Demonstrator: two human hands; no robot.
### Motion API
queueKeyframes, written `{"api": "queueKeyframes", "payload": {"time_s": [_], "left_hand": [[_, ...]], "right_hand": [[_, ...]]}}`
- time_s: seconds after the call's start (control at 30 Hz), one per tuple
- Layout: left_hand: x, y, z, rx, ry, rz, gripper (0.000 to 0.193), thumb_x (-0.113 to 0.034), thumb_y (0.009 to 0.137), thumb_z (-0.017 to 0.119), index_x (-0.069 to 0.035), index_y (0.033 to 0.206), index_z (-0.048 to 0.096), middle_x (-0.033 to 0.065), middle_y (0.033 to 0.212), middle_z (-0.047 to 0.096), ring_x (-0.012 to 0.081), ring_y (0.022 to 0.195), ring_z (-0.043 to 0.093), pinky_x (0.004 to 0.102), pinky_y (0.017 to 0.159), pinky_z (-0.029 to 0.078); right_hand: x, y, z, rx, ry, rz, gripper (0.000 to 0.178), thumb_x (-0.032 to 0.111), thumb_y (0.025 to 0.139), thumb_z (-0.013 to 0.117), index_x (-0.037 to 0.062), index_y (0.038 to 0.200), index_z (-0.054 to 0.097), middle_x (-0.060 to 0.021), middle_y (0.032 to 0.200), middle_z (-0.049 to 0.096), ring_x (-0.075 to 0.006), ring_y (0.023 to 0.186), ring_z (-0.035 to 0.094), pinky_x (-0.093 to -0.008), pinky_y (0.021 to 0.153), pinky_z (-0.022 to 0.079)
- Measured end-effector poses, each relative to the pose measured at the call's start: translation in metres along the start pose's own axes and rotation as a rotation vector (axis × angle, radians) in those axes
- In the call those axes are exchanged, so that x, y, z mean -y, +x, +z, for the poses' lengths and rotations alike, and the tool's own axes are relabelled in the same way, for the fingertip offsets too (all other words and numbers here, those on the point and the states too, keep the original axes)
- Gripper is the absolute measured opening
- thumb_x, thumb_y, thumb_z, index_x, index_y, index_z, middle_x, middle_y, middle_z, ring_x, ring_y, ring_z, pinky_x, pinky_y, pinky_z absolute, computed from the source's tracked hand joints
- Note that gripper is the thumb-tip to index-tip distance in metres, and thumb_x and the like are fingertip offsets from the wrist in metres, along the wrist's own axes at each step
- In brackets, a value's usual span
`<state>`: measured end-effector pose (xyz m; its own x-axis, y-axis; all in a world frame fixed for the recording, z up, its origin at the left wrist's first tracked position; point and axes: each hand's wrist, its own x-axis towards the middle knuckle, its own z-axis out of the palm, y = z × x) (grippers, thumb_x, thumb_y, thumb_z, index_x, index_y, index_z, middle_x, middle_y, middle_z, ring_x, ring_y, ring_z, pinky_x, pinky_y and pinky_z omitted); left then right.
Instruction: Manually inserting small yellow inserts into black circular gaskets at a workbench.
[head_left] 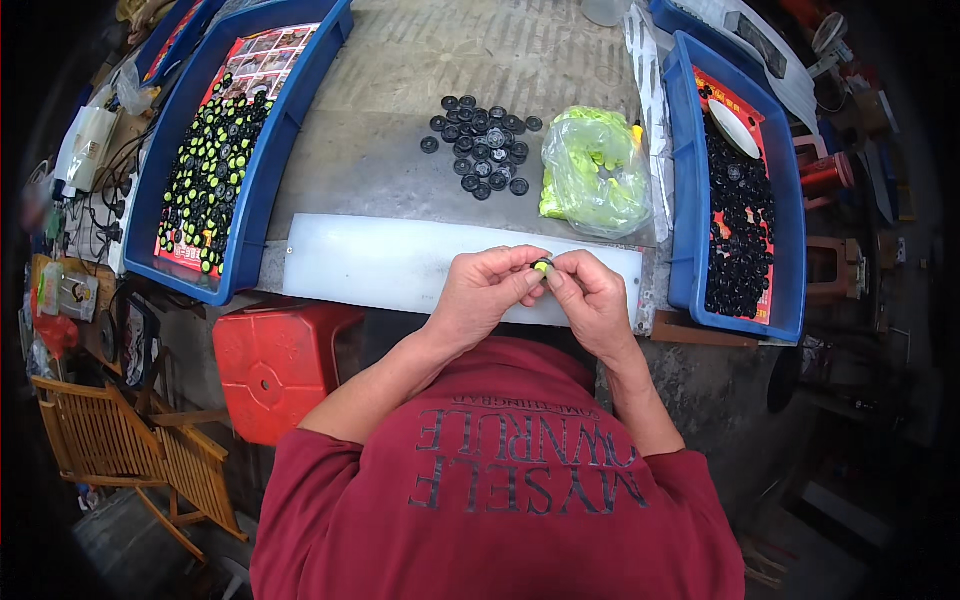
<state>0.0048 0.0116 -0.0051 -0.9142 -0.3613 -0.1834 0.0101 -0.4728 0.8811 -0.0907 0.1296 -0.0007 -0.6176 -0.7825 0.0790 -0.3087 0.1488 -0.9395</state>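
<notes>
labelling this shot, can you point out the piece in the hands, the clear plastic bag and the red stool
Piece (542, 267): head view, its yellow-green face
Clear plastic bag (600, 207): head view, its side wall
Red stool (272, 365): head view, its seat

Two bare forearms reach forward from bent elbows: the left forearm (390, 386) slants up toward the right, the right forearm (643, 398) up toward the left. The bare-handed left grip (482, 288) and bare-handed right grip (594, 298) come together in front of the body, fingertips close. Each pinches between thumb and forefinger, both thumbs on the side nearer the body. The remaining fingers curl in, partly hidden.
</notes>
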Motion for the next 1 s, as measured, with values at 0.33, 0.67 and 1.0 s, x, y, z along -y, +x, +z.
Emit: {"api": "queueKeyframes", "payload": {"time_s": [0.33, 0.67, 1.0], "left_hand": [[-0.008, -0.006, 0.002, 0.088, 0.218, 0.095, 0.017, -0.005, 0.079, 0.053, 0.002, 0.094, 0.056, 0.0018, 0.080, 0.050, 0.0062, 0.064, 0.049, 0.0185, 0.058, 0.042], [-0.014, -0.005, 0.000, 0.104, 0.080, 0.021, 0.017, -0.005, 0.078, 0.053, 0.002, 0.093, 0.056, 0.0022, 0.079, 0.053, 0.0061, 0.065, 0.049, 0.0188, 0.058, 0.042], [-0.019, -0.003, -0.004, 0.125, 0.036, -0.040, 0.017, -0.004, 0.078, 0.053, 0.003, 0.093, 0.057, 0.0032, 0.079, 0.054, 0.0070, 0.065, 0.049, 0.0191, 0.058, 0.042]], "right_hand": [[0.002, -0.008, 0.007, -0.062, 0.039, -0.065, 0.003, 0.003, 0.075, 0.053, 0.0001, 0.075, 0.052, -0.0060, 0.063, 0.053, -0.0099, 0.056, 0.050, -0.0224, 0.050, 0.040], [-0.002, -0.009, 0.007, -0.039, 0.165, -0.012, 0.007, 0.007, 0.078, 0.052, 0.0002, 0.078, 0.053, -0.0058, 0.065, 0.055, -0.0097, 0.058, 0.050, -0.0228, 0.052, 0.040], [0.010, -0.003, 0.001, 0.053, 0.075, -0.027, 0.008, 0.008, 0.079, 0.052, 0.0001, 0.079, 0.053, -0.0054, 0.067, 0.054, -0.0098, 0.059, 0.050, -0.0229, 0.052, 0.040]]}}
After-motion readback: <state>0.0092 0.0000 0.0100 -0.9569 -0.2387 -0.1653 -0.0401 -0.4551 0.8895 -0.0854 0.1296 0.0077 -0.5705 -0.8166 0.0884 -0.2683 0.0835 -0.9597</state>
